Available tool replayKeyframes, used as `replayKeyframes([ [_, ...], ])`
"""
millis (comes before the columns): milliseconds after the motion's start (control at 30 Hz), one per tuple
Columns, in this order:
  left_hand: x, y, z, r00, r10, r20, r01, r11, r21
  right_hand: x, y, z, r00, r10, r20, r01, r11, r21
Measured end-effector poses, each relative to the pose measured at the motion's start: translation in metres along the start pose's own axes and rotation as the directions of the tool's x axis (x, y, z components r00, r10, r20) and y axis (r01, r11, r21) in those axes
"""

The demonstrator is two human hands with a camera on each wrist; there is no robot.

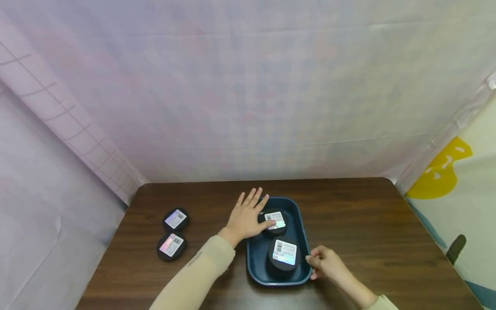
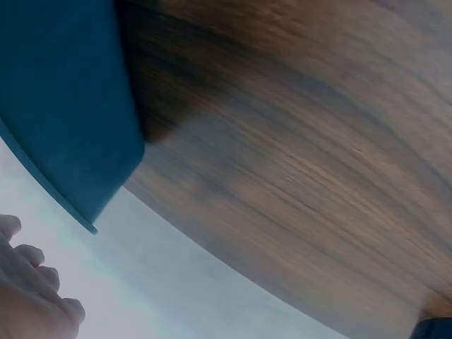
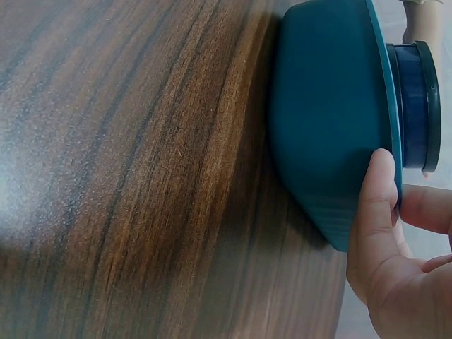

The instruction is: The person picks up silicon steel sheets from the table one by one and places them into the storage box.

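A dark blue tray (image 1: 298, 228) stands on the wooden table with round black containers in it, each with a shiny barcode label on top. One container (image 1: 281, 215) lies at the tray's far end; the nearer one (image 1: 284, 254) stands higher, and its dark side (image 3: 414, 106) rises above the rim in the right wrist view. My left hand (image 1: 248, 217) spreads over the tray's left side, its thumb lying across the far container's label. With thumb and fingers my right hand (image 1: 327, 262) pinches the tray's rim at the near right corner, as the right wrist view also shows.
Two more black labelled containers, one farther (image 1: 175, 219) and one nearer (image 1: 171, 246), lie side by side on the table's left part. The brown wooden table (image 1: 360, 215) runs back to a pale patterned curtain (image 1: 248, 107).
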State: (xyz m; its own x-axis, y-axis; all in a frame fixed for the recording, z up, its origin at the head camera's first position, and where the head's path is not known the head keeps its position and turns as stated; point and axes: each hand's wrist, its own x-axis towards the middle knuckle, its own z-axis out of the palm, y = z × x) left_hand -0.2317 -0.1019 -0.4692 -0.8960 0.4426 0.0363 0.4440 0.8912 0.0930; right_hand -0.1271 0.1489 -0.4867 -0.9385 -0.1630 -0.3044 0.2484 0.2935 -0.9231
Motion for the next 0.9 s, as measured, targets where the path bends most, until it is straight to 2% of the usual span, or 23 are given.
replayKeyframes([
  [333,-0.019,-0.014,-0.004,0.999,-0.033,-0.014,0.032,0.995,-0.092,0.0,0.002,0.0,1.0,0.011,-0.011,-0.011,1.0,0.0],
  [733,-0.038,-0.032,-0.004,0.994,-0.11,-0.02,0.107,0.99,-0.093,0.0,0.0,-0.001,1.0,0.009,-0.013,-0.009,1.0,-0.001],
  [900,-0.043,-0.038,-0.001,0.992,-0.12,-0.033,0.116,0.987,-0.11,0.0,0.0,0.0,1.0,0.009,-0.012,-0.01,1.0,-0.005],
])
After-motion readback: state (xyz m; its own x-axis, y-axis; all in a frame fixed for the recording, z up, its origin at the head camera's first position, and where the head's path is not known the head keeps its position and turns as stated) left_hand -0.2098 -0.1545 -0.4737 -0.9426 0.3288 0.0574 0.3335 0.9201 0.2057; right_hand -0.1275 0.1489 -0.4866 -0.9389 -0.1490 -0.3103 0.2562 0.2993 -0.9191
